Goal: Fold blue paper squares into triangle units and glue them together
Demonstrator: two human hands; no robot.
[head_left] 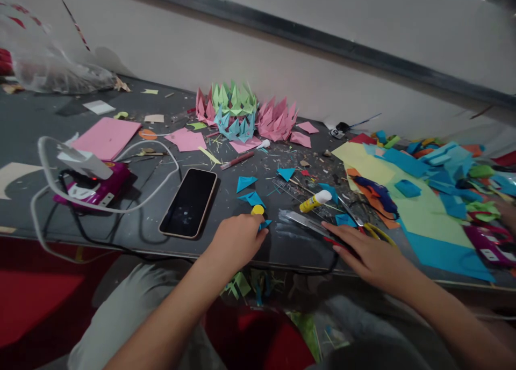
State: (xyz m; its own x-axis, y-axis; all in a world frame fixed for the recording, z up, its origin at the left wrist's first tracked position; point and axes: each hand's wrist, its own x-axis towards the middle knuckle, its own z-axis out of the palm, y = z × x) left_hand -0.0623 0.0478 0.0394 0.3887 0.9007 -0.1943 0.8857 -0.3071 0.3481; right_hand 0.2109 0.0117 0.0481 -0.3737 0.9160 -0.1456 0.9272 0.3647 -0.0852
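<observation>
My left hand (237,241) is closed near the table's front edge, pinching a small folded blue paper piece (265,225). Just beyond its knuckles shows a yellow cap (257,210). My right hand (373,257) lies over the near end of a long flat metal blade (304,221), fingers closed about it; the palm hides its handle. Whitish smears mark the tabletop by the blade's tip. An uncapped yellow glue stick (315,201) lies behind the blade. Scissors with yellow handles (379,233) rest beside my right hand. Folded blue triangles (246,183) are scattered between the hands and beyond.
A phone (189,202) lies left of my left hand. Farther left, a purple power strip (102,185) trails white and black cables. Green, pink and blue folded-paper rings (235,101) stand near the wall. At right, blue and yellow paper sheets (423,209) lie under paper scraps.
</observation>
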